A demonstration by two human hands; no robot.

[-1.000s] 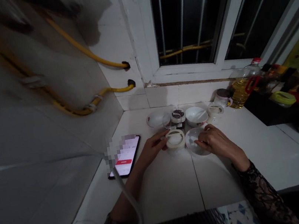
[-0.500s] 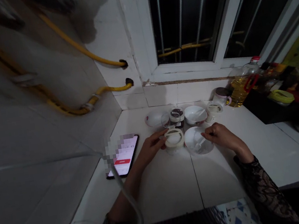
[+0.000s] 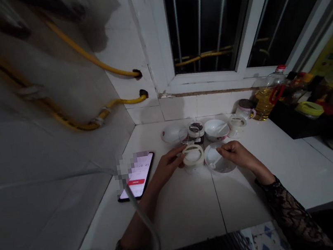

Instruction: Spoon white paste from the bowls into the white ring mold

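The left-hand grip (image 3: 168, 166) is closed on the cream-rimmed round tub (image 3: 193, 156) from its 9 o'clock side. At the tub's 3 o'clock, the right-hand grip (image 3: 236, 154) pinches the clear round dish (image 3: 220, 163), which holds a white spoon (image 3: 213, 160). A dark-filled jar (image 3: 197, 132) stands at 12 o'clock, a white bowl (image 3: 216, 129) at 1 o'clock, and a smartphone (image 3: 136, 175) lies at 9 o'clock on the tiled tabletop (image 3: 182, 210).

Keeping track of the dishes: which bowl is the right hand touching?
The front bowl: the right hand rests on its rim. The far bowl and shallow dish are untouched.
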